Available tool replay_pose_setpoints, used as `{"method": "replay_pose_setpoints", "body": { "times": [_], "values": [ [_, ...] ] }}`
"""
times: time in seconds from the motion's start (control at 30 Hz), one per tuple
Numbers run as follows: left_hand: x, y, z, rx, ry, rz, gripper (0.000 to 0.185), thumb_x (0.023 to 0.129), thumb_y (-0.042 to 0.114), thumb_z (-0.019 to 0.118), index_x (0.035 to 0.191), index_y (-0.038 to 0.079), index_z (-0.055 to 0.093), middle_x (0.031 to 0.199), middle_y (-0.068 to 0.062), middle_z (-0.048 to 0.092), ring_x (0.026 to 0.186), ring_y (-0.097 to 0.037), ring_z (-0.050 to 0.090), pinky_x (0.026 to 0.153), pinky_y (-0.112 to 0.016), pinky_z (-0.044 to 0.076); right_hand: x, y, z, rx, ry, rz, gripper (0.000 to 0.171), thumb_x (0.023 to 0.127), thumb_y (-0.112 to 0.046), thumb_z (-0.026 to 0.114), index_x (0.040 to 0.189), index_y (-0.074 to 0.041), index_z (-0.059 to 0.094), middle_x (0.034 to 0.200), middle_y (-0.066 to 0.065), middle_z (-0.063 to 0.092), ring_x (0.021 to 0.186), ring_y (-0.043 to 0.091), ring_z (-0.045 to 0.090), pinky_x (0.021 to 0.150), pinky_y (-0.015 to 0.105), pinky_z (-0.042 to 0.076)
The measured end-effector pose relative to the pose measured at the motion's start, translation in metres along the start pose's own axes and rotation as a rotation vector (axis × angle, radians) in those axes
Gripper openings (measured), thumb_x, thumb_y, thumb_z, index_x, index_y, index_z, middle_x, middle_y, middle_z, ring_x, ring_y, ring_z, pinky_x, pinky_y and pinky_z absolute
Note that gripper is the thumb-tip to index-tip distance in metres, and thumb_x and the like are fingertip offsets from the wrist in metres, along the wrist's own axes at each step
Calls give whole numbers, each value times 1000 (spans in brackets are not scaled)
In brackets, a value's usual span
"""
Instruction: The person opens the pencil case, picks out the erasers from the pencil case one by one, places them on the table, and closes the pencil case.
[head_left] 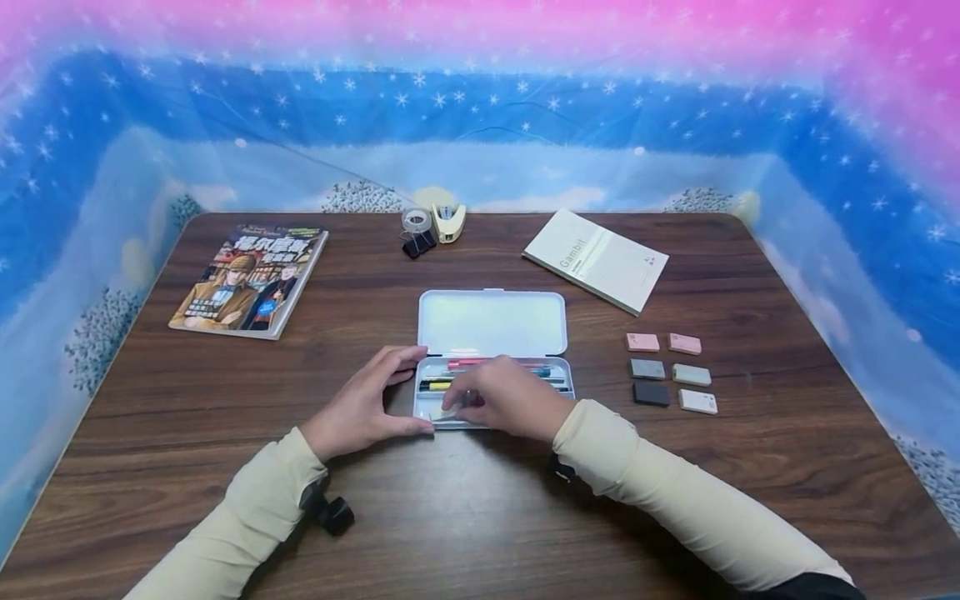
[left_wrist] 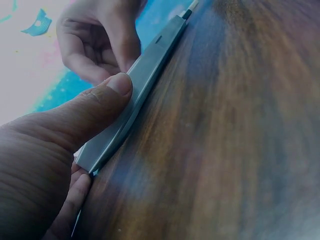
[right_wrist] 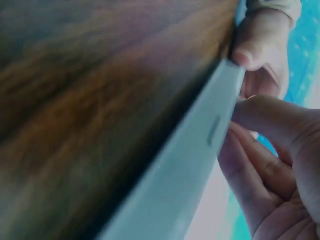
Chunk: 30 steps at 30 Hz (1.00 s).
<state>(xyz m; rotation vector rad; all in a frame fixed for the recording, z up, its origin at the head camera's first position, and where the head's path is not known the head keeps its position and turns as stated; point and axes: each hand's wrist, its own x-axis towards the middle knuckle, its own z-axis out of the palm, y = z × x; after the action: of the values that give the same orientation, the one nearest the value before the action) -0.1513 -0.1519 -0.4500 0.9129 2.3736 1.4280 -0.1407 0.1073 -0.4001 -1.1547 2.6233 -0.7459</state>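
Note:
A white pencil case (head_left: 491,323) stands on the table with its lid folded back. In its rear section lie a red pen (head_left: 463,362), a black-and-yellow pen (head_left: 437,386) and other pens, partly covered. My left hand (head_left: 365,406) grips the case's left end, thumb at the front corner and fingers at the back. In the left wrist view that thumb presses the case's front wall (left_wrist: 150,57). My right hand (head_left: 510,398) reaches into the front compartment, its fingertips pinching a small whitish thing (head_left: 448,412), mostly hidden. The right wrist view shows curled fingers over the rim.
Several small eraser-like blocks (head_left: 648,368) in pink, grey, white and black lie right of the case. Behind are a cream book (head_left: 600,258), a tape roll (head_left: 416,220), a binder clip (head_left: 419,243) and a cream stapler-like tool (head_left: 448,225). An illustrated book (head_left: 251,279) lies left.

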Motion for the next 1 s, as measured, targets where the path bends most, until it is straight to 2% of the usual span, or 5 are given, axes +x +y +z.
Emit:
{"method": "replay_pose_setpoints", "body": {
  "times": [0.13,0.33,0.57,0.7,1.0],
  "values": [
    [0,-1,4,-13,1,-4,93,82,18,94,156,5,40,152,-17,43,144,-33,47,120,-34,44,-26,11,-15,58,84,28,17,92,-7,82,107,-15,82,103,-6,79,89,2,68,81,20,61],
    [0,-1,5,-2,17,24,95,80,15,95,157,3,41,151,-17,45,143,-32,48,119,-34,45,-106,42,-45,16,293,80,23,86,2,85,101,-15,81,97,-6,78,87,4,72,75,24,66],
    [-2,-1,-2,14,14,34,94,80,13,95,156,1,41,150,-19,45,142,-34,48,119,-35,45,-193,72,-51,-53,340,329,31,83,4,87,95,-24,79,92,-15,75,81,0,70,67,23,65],
    [-3,-1,-4,16,27,37,96,78,10,96,156,0,40,150,-19,45,142,-35,49,118,-34,45,-212,79,-49,-30,313,423,26,87,-1,86,95,-24,78,92,-14,75,81,1,71,69,24,65],
    [1,0,2,-3,35,68,97,76,7,97,155,-3,41,148,-21,47,139,-35,51,118,-32,46,-225,86,-48,-37,291,463,23,89,-2,85,95,-23,78,91,-12,75,81,1,71,67,24,64]
  ]
}}
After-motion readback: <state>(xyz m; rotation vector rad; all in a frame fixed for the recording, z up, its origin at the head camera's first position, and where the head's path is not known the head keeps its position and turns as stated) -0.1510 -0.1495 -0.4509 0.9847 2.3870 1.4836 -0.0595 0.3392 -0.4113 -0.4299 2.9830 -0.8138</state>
